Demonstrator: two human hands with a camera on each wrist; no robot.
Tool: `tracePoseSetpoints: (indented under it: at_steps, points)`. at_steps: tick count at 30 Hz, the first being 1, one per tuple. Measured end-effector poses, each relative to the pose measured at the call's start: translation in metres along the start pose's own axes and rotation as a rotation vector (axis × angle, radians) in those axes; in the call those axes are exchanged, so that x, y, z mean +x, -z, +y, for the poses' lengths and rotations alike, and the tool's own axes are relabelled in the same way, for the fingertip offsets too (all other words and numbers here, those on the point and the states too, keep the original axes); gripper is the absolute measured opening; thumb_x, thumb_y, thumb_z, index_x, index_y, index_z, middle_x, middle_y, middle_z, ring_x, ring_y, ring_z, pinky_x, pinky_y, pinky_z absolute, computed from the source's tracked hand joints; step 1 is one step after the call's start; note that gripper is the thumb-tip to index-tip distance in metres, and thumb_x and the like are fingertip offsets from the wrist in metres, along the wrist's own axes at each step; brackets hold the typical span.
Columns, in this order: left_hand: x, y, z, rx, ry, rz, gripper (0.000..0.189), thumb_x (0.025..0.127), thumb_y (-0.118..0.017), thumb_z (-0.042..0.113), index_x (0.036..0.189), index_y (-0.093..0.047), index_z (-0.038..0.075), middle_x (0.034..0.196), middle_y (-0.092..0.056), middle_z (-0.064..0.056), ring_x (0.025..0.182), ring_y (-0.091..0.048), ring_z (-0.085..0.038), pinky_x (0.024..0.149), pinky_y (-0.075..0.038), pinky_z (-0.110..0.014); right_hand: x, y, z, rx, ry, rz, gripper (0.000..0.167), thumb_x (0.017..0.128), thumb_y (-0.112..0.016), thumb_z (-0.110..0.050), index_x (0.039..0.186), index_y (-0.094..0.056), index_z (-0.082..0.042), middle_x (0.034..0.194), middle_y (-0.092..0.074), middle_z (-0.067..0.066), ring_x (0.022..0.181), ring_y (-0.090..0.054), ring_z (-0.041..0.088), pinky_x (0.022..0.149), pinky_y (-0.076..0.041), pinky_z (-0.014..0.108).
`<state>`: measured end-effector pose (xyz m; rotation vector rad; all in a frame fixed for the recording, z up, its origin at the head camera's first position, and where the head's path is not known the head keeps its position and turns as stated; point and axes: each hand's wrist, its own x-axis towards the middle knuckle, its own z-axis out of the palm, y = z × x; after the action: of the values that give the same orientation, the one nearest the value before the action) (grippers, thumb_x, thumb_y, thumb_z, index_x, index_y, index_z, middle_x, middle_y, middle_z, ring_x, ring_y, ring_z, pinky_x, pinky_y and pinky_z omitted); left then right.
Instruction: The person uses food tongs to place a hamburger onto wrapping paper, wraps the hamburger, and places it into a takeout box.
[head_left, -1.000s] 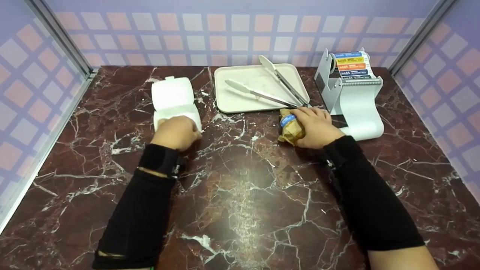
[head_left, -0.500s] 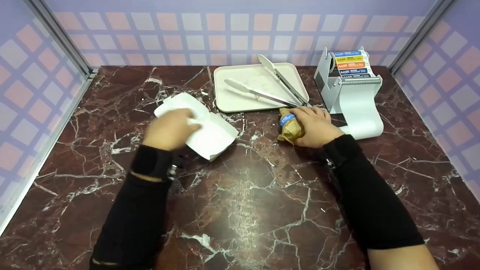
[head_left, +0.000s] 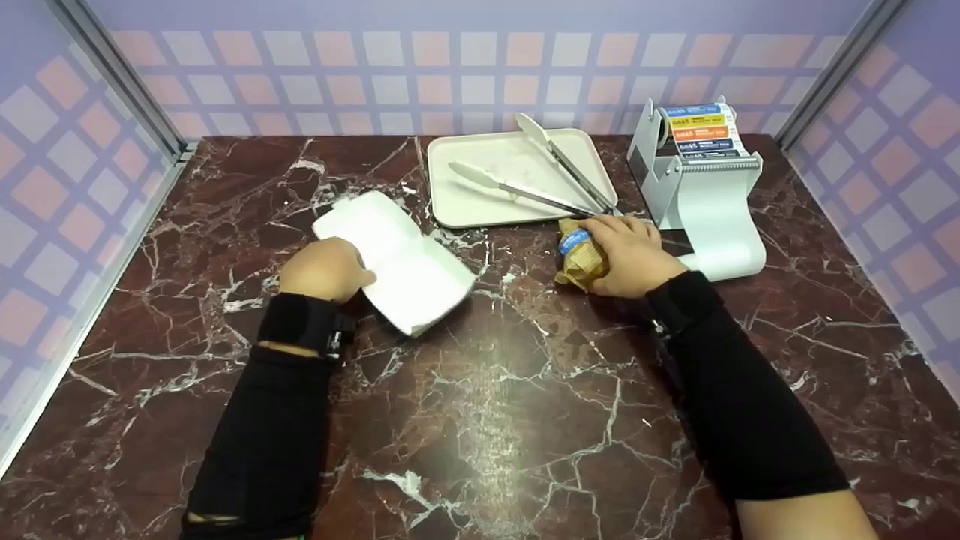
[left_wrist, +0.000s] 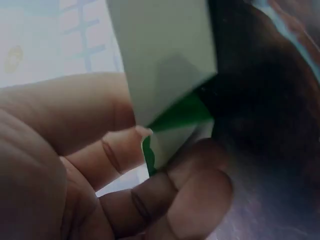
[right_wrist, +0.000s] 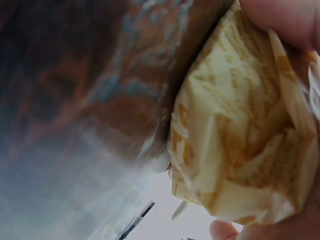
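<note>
On the left, an unfolded white paper food box [head_left: 420, 277] lies turned at an angle, lid part toward the back left. My left hand [head_left: 322, 270] pinches its left side near the fold; the left wrist view shows the box's wall [left_wrist: 167, 50] and a green outer face between thumb and fingers. To the right, my right hand [head_left: 630, 255] grips a wrapped burger [head_left: 583, 262] in yellow-brown printed paper with a blue label. Creased folds of that wrapper [right_wrist: 240, 135] fill the right wrist view. What is inside the wrapper is hidden.
Behind the hands stands a cream tray [head_left: 457, 214] with metal tongs [head_left: 547, 195] on it. A label dispenser [head_left: 664, 180] with colored label rolls is at the back right, its white backing strip [head_left: 720, 217] curling down. Patterned walls enclose the marble tabletop [head_left: 480, 420].
My left hand has pulled the open box toward me and to the right, turning it at an angle, and shifted its hold to the box's left side. The right hand stays on the wrapped burger.
</note>
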<state>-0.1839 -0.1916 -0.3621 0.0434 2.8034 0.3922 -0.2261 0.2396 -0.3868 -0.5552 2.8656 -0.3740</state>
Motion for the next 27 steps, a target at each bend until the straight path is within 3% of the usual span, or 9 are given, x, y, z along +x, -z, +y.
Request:
tracePoseSetpoints:
  at_steps: [4, 7, 13, 17, 22, 25, 27]
  points:
    - [-0.004, -0.001, 0.012, -0.026, -0.039, 0.065, 0.033, 0.098, -0.068, 0.037, 0.103, -0.077, 0.006, 0.11, -0.078, -0.016, 0.096, -0.071, -0.038, 0.085, -0.057, -0.058, 0.0, 0.0, 0.0, 0.004, -0.002, 0.0, 0.106, 0.074, -0.086, -0.02, 0.164, -0.032, -0.016, 0.173, -0.025, 0.017, 0.155, -0.016, 0.056, 0.125, -0.006, 0.076]
    - [-0.004, -0.006, 0.031, -0.057, -0.075, 0.102, 0.032, 0.099, -0.069, 0.038, 0.104, -0.075, 0.007, 0.105, -0.077, -0.013, 0.092, -0.07, -0.034, 0.084, -0.058, -0.054, 0.0, 0.0, 0.001, 0.008, -0.005, -0.002, 0.106, 0.074, -0.086, -0.02, 0.165, -0.032, -0.016, 0.174, -0.024, 0.018, 0.155, -0.015, 0.057, 0.125, -0.006, 0.076]
    - [0.001, -0.028, 0.076, -0.102, -0.172, 0.119, 0.028, 0.1, -0.07, 0.04, 0.103, -0.074, 0.013, 0.097, -0.075, -0.004, 0.085, -0.068, -0.025, 0.08, -0.058, -0.043, 0.0, -0.001, 0.001, 0.006, -0.004, 0.003, 0.106, 0.074, -0.086, -0.022, 0.164, -0.032, -0.016, 0.173, -0.026, 0.017, 0.155, -0.017, 0.055, 0.125, -0.008, 0.075]
    - [0.007, -0.044, 0.097, -0.109, -0.262, 0.147, 0.029, 0.102, -0.067, 0.041, 0.112, -0.074, 0.014, 0.109, -0.077, -0.004, 0.096, -0.071, -0.027, 0.089, -0.059, -0.045, 0.0, 0.0, 0.0, -0.003, -0.001, 0.005, 0.105, 0.073, -0.087, -0.024, 0.163, -0.034, -0.016, 0.171, -0.029, 0.018, 0.154, -0.02, 0.052, 0.125, -0.011, 0.071]
    - [0.014, -0.054, 0.101, -0.184, -0.323, 0.102, 0.043, 0.106, -0.061, 0.04, 0.14, -0.065, 0.015, 0.136, -0.072, -0.006, 0.123, -0.068, -0.028, 0.111, -0.052, -0.049, 0.0, 0.001, 0.001, -0.017, 0.002, 0.014, 0.103, 0.072, -0.088, -0.025, 0.161, -0.037, -0.015, 0.168, -0.034, 0.019, 0.152, -0.023, 0.051, 0.125, -0.013, 0.069]
    - [0.014, -0.053, 0.094, -0.261, -0.341, 0.048, 0.048, 0.106, -0.06, 0.038, 0.15, -0.057, 0.019, 0.14, -0.069, -0.006, 0.126, -0.066, -0.026, 0.115, -0.049, -0.049, 0.0, 0.002, 0.002, -0.02, 0.002, 0.014, 0.103, 0.072, -0.089, -0.025, 0.161, -0.037, -0.013, 0.167, -0.034, 0.022, 0.152, -0.023, 0.053, 0.126, -0.013, 0.069]
    - [0.014, -0.05, 0.088, -0.305, -0.356, 0.009, 0.05, 0.104, -0.063, 0.036, 0.152, -0.056, 0.024, 0.144, -0.067, -0.004, 0.119, -0.068, -0.027, 0.113, -0.05, -0.049, -0.001, 0.002, 0.003, -0.018, 0.0, 0.013, 0.104, 0.072, -0.089, -0.026, 0.161, -0.036, -0.013, 0.167, -0.034, 0.022, 0.152, -0.023, 0.053, 0.126, -0.013, 0.069]
